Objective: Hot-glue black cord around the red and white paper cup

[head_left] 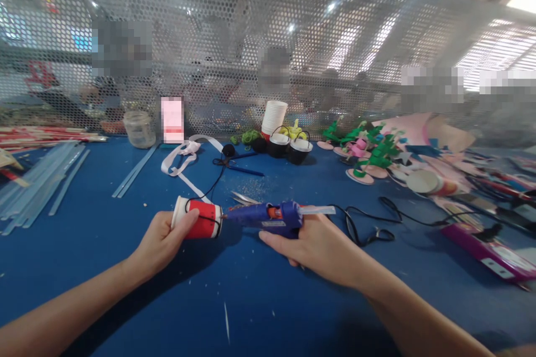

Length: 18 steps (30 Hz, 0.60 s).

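Note:
My left hand (161, 240) is closed round a red and white paper cup (207, 218), which lies on its side in the air above the blue table. Black yarn (216, 185) loops over the cup near its base and runs back to a small black ball (228, 150). My right hand (318, 245) grips a blue hot glue gun (268, 218). Its nozzle points left and meets, or nearly meets, the cup's base end. A clear glue stick (319, 210) sticks out of the gun's rear.
Scissors (226, 162), a blue pen (247, 170) and white ribbon (171, 164) lie ahead. Behind are stacked cups (274, 117) and two black-wrapped cups (300, 152). Glue sticks (42, 178) lie left; green paper crafts (368, 156), a cable (355, 223) and a purple box (488, 251) lie right.

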Each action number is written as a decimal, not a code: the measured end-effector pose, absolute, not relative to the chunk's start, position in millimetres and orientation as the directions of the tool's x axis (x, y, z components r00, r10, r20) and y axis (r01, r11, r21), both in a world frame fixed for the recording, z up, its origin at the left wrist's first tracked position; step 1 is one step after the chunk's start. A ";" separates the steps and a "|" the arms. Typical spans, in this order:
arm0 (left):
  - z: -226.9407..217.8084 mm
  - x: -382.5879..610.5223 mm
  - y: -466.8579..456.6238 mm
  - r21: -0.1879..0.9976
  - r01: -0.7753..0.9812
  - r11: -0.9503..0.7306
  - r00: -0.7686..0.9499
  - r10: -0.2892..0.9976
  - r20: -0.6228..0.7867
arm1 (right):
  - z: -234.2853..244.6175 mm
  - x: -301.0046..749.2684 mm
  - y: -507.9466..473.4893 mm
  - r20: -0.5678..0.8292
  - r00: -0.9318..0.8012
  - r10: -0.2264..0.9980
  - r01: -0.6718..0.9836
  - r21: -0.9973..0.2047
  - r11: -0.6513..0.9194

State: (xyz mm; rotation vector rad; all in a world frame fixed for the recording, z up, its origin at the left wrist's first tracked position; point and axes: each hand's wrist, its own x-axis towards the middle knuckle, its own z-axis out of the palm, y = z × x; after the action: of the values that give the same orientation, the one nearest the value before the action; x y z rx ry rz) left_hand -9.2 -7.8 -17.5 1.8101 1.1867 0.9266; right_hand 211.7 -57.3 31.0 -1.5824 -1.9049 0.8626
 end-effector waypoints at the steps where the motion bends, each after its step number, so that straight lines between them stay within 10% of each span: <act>1: -17.1 -9.2 -8.2 0.880 0.378 -0.288 0.315 0.934 0.170 | 31.4 212.0 -56.8 -0.010 -0.189 0.982 0.653 -0.748 0.118; 18: -17.4 -10.7 -7.2 0.810 0.398 -0.430 0.345 0.889 0.302 | 31.5 213.7 -59.1 -0.027 -0.179 0.984 0.659 -0.745 0.099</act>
State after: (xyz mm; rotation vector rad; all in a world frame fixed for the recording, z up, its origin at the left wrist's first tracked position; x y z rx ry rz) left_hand -10.7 -7.2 -17.4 1.9819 1.1196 1.0020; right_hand 213.7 -59.1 31.5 -1.6021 -1.8959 0.8745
